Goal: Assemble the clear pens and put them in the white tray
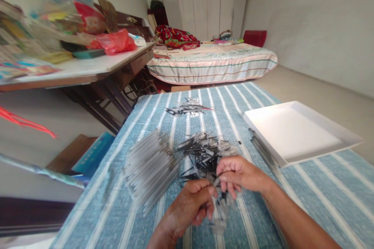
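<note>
Over the near part of the striped cloth, my left hand (pixel 191 204) and my right hand (pixel 239 174) meet fingertip to fingertip. My right thumb and forefinger pinch a small translucent grey piece (pixel 216 181). The left thumb and forefinger are pressed together at its lower end; what they hold is too small and blurred to name. Just beyond the hands lies a loose pile of small black and clear plastic parts (pixel 204 151). More clear pieces (pixel 222 208) are scattered under and below my fingers. A row of slim grey translucent tubes (pixel 150 169) lies side by side left of the pile.
A shallow white box (pixel 295 134) stands at the right, with a few grey rods (pixel 263 149) along its left side. Thin black pieces (pixel 188 109) lie farther back on the blue striped cloth (pixel 117 163). A cluttered side table (pixel 96 70) stands left; a bed (pixel 213 64) is beyond.
</note>
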Demonstrator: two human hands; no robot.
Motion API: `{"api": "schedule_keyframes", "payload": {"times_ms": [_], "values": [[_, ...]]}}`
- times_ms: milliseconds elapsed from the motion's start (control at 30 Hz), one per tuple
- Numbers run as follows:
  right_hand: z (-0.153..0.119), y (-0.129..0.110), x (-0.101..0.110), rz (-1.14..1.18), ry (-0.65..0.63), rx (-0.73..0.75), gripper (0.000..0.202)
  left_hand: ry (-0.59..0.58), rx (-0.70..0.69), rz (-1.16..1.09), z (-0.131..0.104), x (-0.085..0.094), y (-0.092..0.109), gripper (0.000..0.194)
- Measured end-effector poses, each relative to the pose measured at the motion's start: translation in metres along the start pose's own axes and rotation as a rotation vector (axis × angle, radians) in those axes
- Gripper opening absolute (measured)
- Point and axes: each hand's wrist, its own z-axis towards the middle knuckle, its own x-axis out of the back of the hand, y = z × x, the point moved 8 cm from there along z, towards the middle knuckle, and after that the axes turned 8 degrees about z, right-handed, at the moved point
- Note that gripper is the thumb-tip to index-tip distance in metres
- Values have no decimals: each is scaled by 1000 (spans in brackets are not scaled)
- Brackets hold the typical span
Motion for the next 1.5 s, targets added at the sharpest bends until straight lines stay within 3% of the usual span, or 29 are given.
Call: {"api": "schedule_keyframes", "payload": {"times_ms": [400,500,667,833,1000,1100,1167,1300,1500], "values": [[-1,-4,4,113,-15,66,19,2,-62,-44,3,0,1,16],[-2,-6,9,108,1,82,18,26,-70,-48,4,2,-1,23],[-2,-12,22,49,119,107,23,52,-52,-59,4,7,-4,29],[-1,-4,20,-84,176,2,30,46,-61,-58,5,7,-4,28],[1,1,11,-110,139,-3,26,42,-56,31,4,6,-3,26],[-1,-6,21,-70,205,41,24,69,-68,189,-2,15,4,24],[-3,-12,33,-32,294,85,22,188,-112,396,-9,32,15,21],[-11,-23,59,37,493,151,22,584,-241,894,-33,75,40,20],[-12,-26,72,-6,651,191,21,1077,-319,1159,-59,126,45,27]]}}
